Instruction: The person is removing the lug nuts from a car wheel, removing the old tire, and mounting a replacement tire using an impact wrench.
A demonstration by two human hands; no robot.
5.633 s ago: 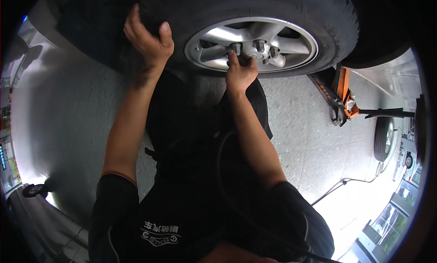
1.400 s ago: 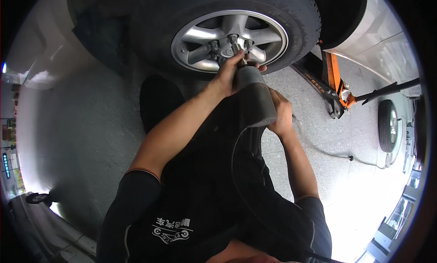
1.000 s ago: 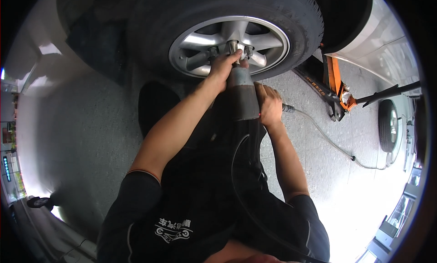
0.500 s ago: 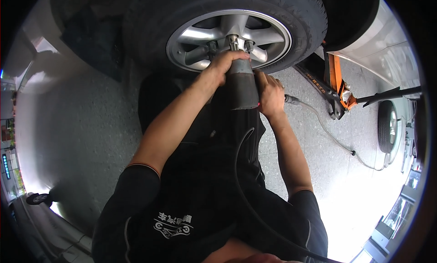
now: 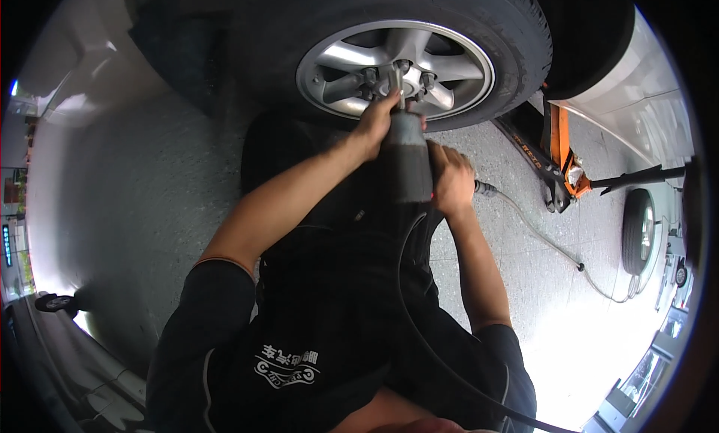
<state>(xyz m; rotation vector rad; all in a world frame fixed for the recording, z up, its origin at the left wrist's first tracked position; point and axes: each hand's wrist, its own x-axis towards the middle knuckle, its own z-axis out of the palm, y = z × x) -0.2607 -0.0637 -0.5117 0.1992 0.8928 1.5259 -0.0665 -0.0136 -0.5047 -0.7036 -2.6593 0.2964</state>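
An air impact wrench (image 5: 408,167) with a grey, dark-bodied housing points at the silver spoked wheel (image 5: 408,40) in front of me. My left hand (image 5: 378,126) is closed round the wrench's front end, its thumb and a finger close to the shiny socket (image 5: 398,79). At the tool's right side, my right hand (image 5: 453,180) grips the handle, which is mostly hidden. The socket tip lies just below the top lug nut (image 5: 403,64), which is now visible; whether they touch I cannot tell. Other lug nuts (image 5: 428,81) ring the hub. A black tyre (image 5: 513,40) surrounds the wheel.
An air hose (image 5: 535,229) runs from beside my right hand across the grey speckled floor (image 5: 517,276). An orange and black floor jack (image 5: 558,152) stands right of the wheel, under the white car body (image 5: 636,96). Another wheel (image 5: 638,232) stands farther right.
The socket has come off the top lug nut, and the wrench has drawn back a little toward me with both hands on it. The whole view has shifted slightly.
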